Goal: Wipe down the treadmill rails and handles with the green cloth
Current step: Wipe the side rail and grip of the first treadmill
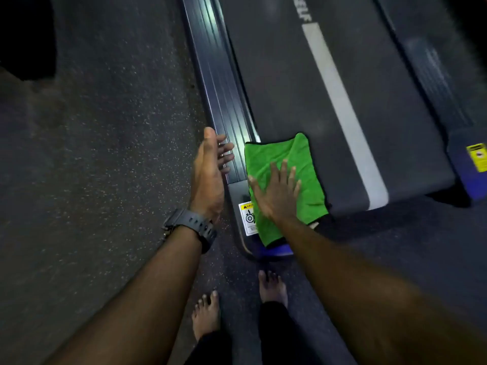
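Worn on the head, looking steeply down and forward, close over both forearms; taking in the treadmill's rear end (342, 127), speckled floor (105, 154) and bare feet (207, 314) below.

Dim, glare on rail (226, 106), edges warped
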A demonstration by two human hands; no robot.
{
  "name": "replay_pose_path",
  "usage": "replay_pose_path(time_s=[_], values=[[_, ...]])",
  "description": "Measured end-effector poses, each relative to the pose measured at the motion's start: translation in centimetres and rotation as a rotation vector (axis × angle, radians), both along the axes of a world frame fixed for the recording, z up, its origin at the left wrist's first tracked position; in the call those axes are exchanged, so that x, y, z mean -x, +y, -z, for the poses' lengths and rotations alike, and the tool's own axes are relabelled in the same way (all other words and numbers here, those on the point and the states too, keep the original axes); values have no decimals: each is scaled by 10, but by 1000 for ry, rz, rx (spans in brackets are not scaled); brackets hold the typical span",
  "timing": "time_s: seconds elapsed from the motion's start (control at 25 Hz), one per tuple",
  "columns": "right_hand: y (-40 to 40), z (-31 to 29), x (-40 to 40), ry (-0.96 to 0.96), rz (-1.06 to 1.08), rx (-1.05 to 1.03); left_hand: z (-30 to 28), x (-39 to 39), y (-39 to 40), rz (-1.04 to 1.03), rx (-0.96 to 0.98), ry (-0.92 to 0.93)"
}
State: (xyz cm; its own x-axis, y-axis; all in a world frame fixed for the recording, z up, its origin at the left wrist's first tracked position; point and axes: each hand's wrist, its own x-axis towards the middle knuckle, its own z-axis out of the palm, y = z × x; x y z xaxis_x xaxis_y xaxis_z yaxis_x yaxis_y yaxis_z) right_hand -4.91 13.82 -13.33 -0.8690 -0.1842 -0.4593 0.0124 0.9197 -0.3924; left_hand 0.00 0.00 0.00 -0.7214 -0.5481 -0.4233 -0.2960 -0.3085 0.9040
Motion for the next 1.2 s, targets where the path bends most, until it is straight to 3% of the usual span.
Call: replay_pose_path(time_s=[0.12, 0.2, 0.28, 0.36, 0.44, 0.48, 0.6, 0.68, 0.8, 0.92, 1.04, 1.2], values=[[-7, 47, -4, 247, -75, -285, 32, 18, -6, -35, 8, -6], [-4, 53, -11, 363, -72, -226, 34, 21, -10, -33, 17, -1], [0, 36, 0, 301, 107, 20, 14, 24, -14, -41, 27, 15], [-2, -14, 28, 31, 591, 461, -30, 34, -21, -44, 32, 59], [-6, -105, 59, -272, 922, 968, -100, 51, -34, -59, 42, 130], [-9, -163, 75, -425, 939, 1170, -142, 64, -42, -60, 69, 186], [-33, -344, 113, -593, 698, 1469, -287, 96, -63, -82, 163, 357], [-61, -491, 133, -482, 494, 1498, -418, 111, -79, -93, 259, 492], [-89, -699, 139, -170, 232, 1516, -607, 105, -94, -142, 361, 647], [-98, -847, 128, 27, 114, 1606, -735, 86, -105, -210, 457, 724], [-102, -909, 116, 40, -5, 1668, -780, 65, -106, -242, 631, 683], [-103, -904, 104, -103, -28, 1675, -778, 48, -90, -190, 698, 657]])
